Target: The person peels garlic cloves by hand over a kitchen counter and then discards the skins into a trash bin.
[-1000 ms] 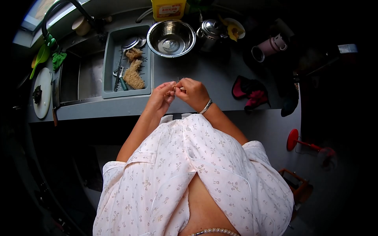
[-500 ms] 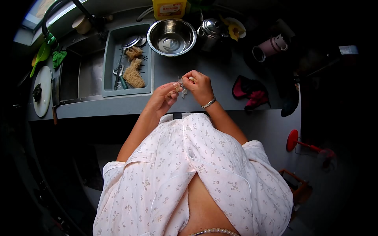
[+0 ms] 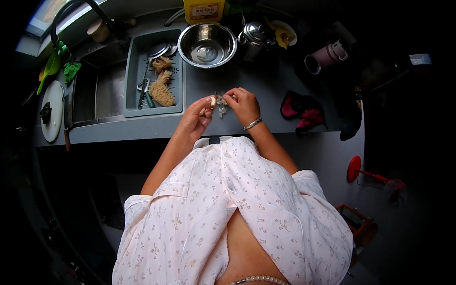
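My left hand (image 3: 198, 114) pinches a pale garlic clove (image 3: 213, 101) between thumb and fingers, just above the front of the counter. Another pale piece shows lower down, against its curled fingers. Close by on the right, my right hand (image 3: 244, 103) has its fingertips pressed together at a bit of papery garlic skin (image 3: 220, 100). Loose garlic peelings (image 3: 222, 112) lie on the grey counter between the two hands.
Left of my hands, a grey drainer tray (image 3: 129, 102) holds a loofah (image 3: 163, 89) and tools beside the sink (image 3: 107, 95). Behind stands a steel bowl (image 3: 182, 50), with a lidded metal pot (image 3: 256, 34) nearby. A dark red cloth (image 3: 304, 111) lies rightward. A knife (image 3: 67, 114) rests at far left.
The clove now shows plainly at my left fingertips. A pale piece seen in my right hand earlier no longer shows there, and that hand has turned slightly, its fingertips now at the peelings.
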